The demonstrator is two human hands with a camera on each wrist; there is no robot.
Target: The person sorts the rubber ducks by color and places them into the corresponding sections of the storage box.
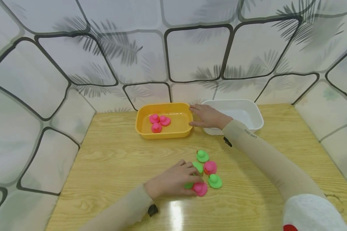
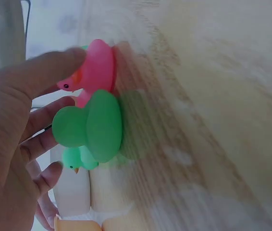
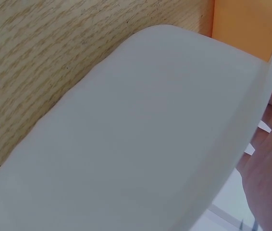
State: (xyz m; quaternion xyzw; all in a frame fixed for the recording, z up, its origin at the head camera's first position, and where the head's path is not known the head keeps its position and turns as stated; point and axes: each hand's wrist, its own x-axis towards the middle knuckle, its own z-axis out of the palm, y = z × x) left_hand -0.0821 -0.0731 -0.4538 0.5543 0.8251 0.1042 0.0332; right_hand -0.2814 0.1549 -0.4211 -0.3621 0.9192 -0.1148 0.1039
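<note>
My left hand reaches over a group of toy ducks on the table, fingers loosely bent and spread. Its thumb and forefinger lie on either side of a pink duck; in the left wrist view the thumb overlaps that pink duck. Just under the fingers is a green duck, partly hidden from the head view. My right hand stretches over the white tray, its fairly straight fingers at the right rim of the yellow tray. Three pink ducks sit in the yellow tray.
Beside the left hand, on the wooden table, are another pink duck and green ducks, one at the right and one farther back. Patterned walls rise close behind the trays and at both sides.
</note>
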